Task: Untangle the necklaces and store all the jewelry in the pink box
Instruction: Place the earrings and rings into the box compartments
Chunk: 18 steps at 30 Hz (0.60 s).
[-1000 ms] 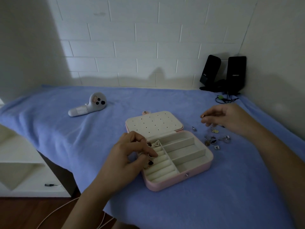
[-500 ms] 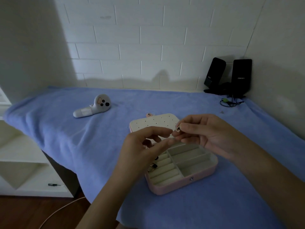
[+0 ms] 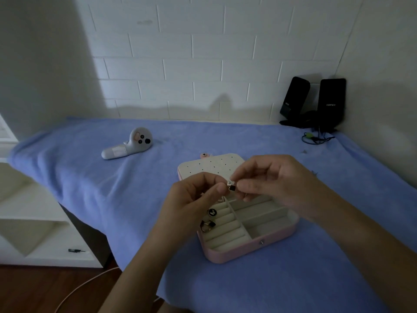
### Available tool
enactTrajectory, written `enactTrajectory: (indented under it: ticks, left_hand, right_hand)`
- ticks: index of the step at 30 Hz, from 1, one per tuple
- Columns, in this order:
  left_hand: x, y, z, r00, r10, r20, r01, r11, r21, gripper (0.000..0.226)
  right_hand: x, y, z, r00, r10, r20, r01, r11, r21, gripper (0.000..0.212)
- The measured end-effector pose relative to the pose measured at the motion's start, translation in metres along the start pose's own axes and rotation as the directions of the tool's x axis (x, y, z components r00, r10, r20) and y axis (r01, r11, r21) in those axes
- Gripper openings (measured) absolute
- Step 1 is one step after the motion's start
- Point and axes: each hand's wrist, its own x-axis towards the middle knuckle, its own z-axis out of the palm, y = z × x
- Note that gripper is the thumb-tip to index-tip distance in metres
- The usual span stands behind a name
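Observation:
The pink box (image 3: 248,250) lies open on the blue cloth, its lid (image 3: 209,164) flat behind it with rows of small holes. Two dark rings (image 3: 208,219) sit in the ring slots on the box's left side. Above the box, my left hand (image 3: 191,199) and my right hand (image 3: 270,181) meet and pinch one small ring (image 3: 231,185) with a sparkly top and a black square face between their fingertips. The other loose jewelry on the cloth is hidden behind my right hand.
A white handheld controller (image 3: 127,144) lies on the blue cloth (image 3: 90,177) at the back left. Two black speakers (image 3: 313,102) with cables stand in the back right corner. White shelves (image 3: 29,213) are left of the table.
My right hand came from the loose jewelry at the right to above the box, carrying a ring. My left hand rose out of the ring slots to meet it.

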Motion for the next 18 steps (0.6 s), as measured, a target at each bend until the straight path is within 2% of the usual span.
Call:
enactTrajectory:
  ticks: [2, 4, 7, 9, 11, 13, 16, 18]
  left_hand:
    - [0.001, -0.002, -0.002, 1.0, 0.001, -0.008, -0.001, 1.0, 0.013, 0.021]
    - [0.001, -0.003, -0.004, 1.0, -0.001, -0.015, 0.002, 1.0, 0.013, 0.019]
    - [-0.001, -0.004, -0.005, 1.0, -0.011, -0.013, 0.011, 1.0, -0.003, 0.019]
    - [-0.003, -0.008, -0.007, 1.0, -0.018, -0.018, 0.019, 1.0, 0.009, 0.017]
    - [-0.004, -0.011, -0.008, 1.0, -0.021, -0.02, 0.021, 1.0, 0.018, 0.015]
    - [-0.004, -0.012, -0.011, 1.0, -0.022, -0.02, 0.023, 0.999, 0.047, 0.015]
    - [-0.006, -0.011, -0.014, 0.998, 0.002, -0.064, 0.01, 0.984, 0.178, 0.007]
    - [-0.007, -0.015, -0.018, 0.989, 0.066, -0.132, -0.019, 0.943, 0.331, 0.013]
  right_hand:
    - [-0.001, 0.002, 0.004, 0.99, -0.14, -0.036, 0.133, 0.981, -0.139, 0.019]
    - [-0.003, 0.006, 0.008, 0.945, -0.323, -0.049, 0.288, 0.895, -0.34, 0.018]
    - [-0.002, 0.015, 0.012, 0.787, -0.616, 0.031, 0.488, 0.59, -0.644, 0.016]
    - [0.0, 0.02, 0.013, 0.688, -0.719, 0.101, 0.522, 0.394, -0.756, 0.014]
    - [0.0, 0.022, 0.014, 0.632, -0.761, 0.143, 0.509, 0.269, -0.817, 0.011]
    - [0.0, 0.024, 0.016, 0.624, -0.761, 0.177, 0.494, 0.208, -0.844, 0.011]
    - [0.0, 0.025, 0.017, 0.682, -0.691, 0.24, 0.501, 0.202, -0.842, 0.015]
    - [0.001, 0.028, 0.015, 0.727, -0.612, 0.312, 0.529, 0.209, -0.822, 0.016]
